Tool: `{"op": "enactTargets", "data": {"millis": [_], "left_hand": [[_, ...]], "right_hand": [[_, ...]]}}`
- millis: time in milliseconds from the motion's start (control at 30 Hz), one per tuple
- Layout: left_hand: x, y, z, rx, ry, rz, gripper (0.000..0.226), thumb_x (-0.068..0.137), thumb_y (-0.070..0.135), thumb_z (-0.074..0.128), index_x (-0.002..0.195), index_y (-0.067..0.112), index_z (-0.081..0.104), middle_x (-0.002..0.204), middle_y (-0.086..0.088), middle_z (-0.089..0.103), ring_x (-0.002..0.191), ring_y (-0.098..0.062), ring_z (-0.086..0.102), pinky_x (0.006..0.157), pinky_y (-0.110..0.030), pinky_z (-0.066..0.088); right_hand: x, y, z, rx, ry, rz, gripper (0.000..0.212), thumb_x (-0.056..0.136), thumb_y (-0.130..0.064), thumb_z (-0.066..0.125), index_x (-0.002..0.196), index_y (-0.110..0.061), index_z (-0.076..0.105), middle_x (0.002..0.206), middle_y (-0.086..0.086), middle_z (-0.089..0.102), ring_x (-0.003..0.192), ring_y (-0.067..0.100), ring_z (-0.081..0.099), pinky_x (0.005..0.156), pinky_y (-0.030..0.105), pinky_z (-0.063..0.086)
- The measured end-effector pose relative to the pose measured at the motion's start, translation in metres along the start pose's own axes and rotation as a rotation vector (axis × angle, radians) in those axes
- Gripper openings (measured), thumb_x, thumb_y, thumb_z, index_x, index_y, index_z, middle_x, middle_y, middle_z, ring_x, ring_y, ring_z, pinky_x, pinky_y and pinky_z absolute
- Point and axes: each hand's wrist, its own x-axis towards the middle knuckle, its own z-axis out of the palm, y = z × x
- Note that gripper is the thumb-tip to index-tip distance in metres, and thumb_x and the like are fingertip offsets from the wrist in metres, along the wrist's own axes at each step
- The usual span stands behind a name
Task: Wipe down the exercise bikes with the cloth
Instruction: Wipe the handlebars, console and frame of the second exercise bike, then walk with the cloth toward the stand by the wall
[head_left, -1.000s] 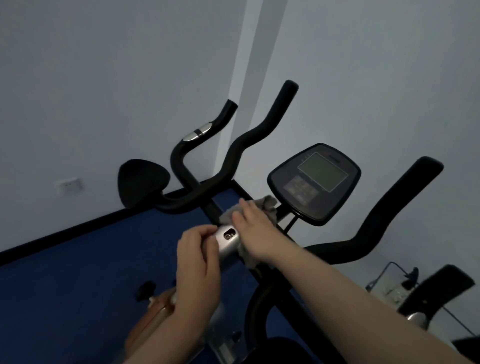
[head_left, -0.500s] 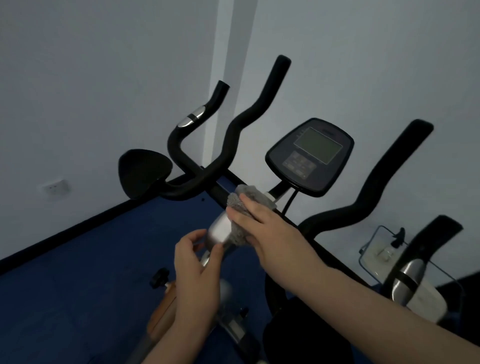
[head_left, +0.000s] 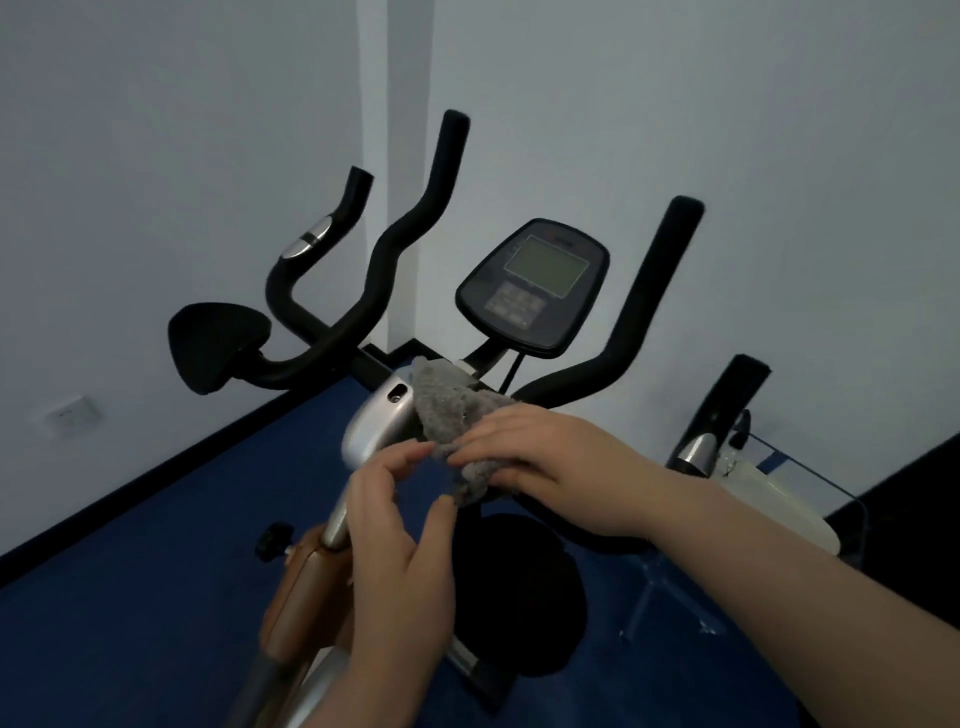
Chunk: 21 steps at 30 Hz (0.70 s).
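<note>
Grey cloth (head_left: 451, 415): fluffy, draped over the bike's silver stem housing (head_left: 378, 421), just above and between both hands.
Right hand (head_left: 545, 467): fingers curled, gripping the cloth's lower right portion.
Left hand (head_left: 402, 545): raised just below the cloth, thumb and forefinger pinching its lower edge; remaining fingers loosely bent.
Exercise bike, black handlebars (head_left: 363, 291): rising beyond the hands, left and right.
Console (head_left: 532, 288): dark, grey screen and keypad, directly beyond the right hand.
Black saddle (head_left: 215, 345): far left of the hands.
Brown frame cover (head_left: 301, 592): beneath the left hand.
Blue floor (head_left: 130, 597): below the hands.
Second bike (head_left: 727, 415): partly seen, right of the right hand.
</note>
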Motion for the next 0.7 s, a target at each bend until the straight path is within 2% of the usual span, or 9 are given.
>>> {"op": "enactTargets", "data": {"millis": [133,200,233,300,367,433,533,633,700], "left_hand": [[-0.02,0.024,0.024,0.044,-0.035,0.101,0.039,0.08,0.018,0.056,0.11,0.041,0.051,0.115,0.017,0.053,0.114,-0.003,0.05,0.093,-0.009,0.035],[-0.031,0.037,0.041,0.058,-0.073,0.148,0.041,0.081,0.018,0.056,0.106,0.05,0.049,0.116,0.016,0.054,0.115,-0.007,0.051,0.095,-0.015,0.037],[-0.038,0.044,0.051,0.064,-0.099,0.174,0.041,0.081,0.018,0.055,0.105,0.051,0.048,0.115,0.017,0.053,0.115,-0.007,0.051,0.095,-0.014,0.037],[-0.052,0.055,0.073,0.078,-0.15,0.224,0.039,0.083,0.019,0.054,0.105,0.051,0.048,0.114,0.02,0.052,0.114,-0.005,0.05,0.093,-0.01,0.035],[-0.067,0.063,0.095,0.075,-0.198,0.264,0.038,0.083,0.019,0.054,0.105,0.049,0.048,0.112,0.019,0.053,0.112,-0.004,0.051,0.093,-0.014,0.037],[-0.088,0.071,0.121,0.044,-0.264,0.279,0.039,0.083,0.017,0.054,0.105,0.048,0.049,0.112,0.016,0.053,0.111,-0.008,0.053,0.093,-0.022,0.039],[-0.123,0.073,0.155,0.058,-0.386,0.296,0.035,0.082,0.018,0.054,0.104,0.045,0.05,0.11,0.023,0.051,0.11,-0.007,0.053,0.092,-0.021,0.039],[-0.158,0.068,0.189,0.11,-0.518,0.31,0.032,0.085,0.018,0.054,0.107,0.041,0.052,0.11,0.027,0.048,0.11,-0.005,0.051,0.09,-0.018,0.038],[-0.174,0.06,0.208,0.18,-0.606,0.322,0.03,0.088,0.013,0.058,0.109,0.034,0.054,0.111,0.028,0.047,0.108,-0.002,0.049,0.089,-0.022,0.04]], "right_hand": [[-0.064,0.005,-0.007,0.161,0.151,0.152,0.033,0.097,-0.026,0.052,0.127,-0.038,0.057,0.128,-0.02,0.057,0.117,-0.004,0.047,0.101,0.024,0.041],[-0.1,0.005,-0.008,0.252,0.27,0.201,0.034,0.097,-0.026,0.051,0.126,-0.041,0.056,0.126,-0.024,0.057,0.115,-0.008,0.05,0.097,0.019,0.043],[-0.121,0.006,-0.008,0.276,0.317,0.222,0.034,0.097,-0.028,0.051,0.127,-0.042,0.055,0.126,-0.026,0.057,0.114,-0.009,0.051,0.095,0.016,0.044],[-0.163,0.008,-0.006,0.311,0.376,0.274,0.033,0.097,-0.032,0.05,0.127,-0.045,0.053,0.124,-0.032,0.056,0.113,-0.013,0.05,0.092,0.01,0.043],[-0.201,0.013,-0.002,0.351,0.42,0.33,0.032,0.096,-0.033,0.051,0.125,-0.046,0.054,0.119,-0.034,0.056,0.11,-0.014,0.051,0.088,0.007,0.042],[-0.24,0.018,0.003,0.365,0.466,0.399,0.031,0.095,-0.033,0.053,0.123,-0.045,0.055,0.116,-0.033,0.058,0.108,-0.012,0.053,0.089,0.011,0.044],[-0.292,0.029,0.015,0.361,0.495,0.528,0.03,0.095,-0.034,0.053,0.124,-0.044,0.056,0.117,-0.029,0.06,0.109,-0.008,0.053,0.094,0.027,0.048],[-0.341,0.04,0.031,0.324,0.504,0.651,0.03,0.095,-0.037,0.053,0.123,-0.046,0.054,0.116,-0.03,0.059,0.109,-0.008,0.052,0.094,0.029,0.047],[-0.365,0.048,0.042,0.313,0.512,0.74,0.028,0.095,-0.038,0.052,0.121,-0.046,0.054,0.114,-0.03,0.058,0.107,-0.008,0.051,0.093,0.029,0.047]]}}
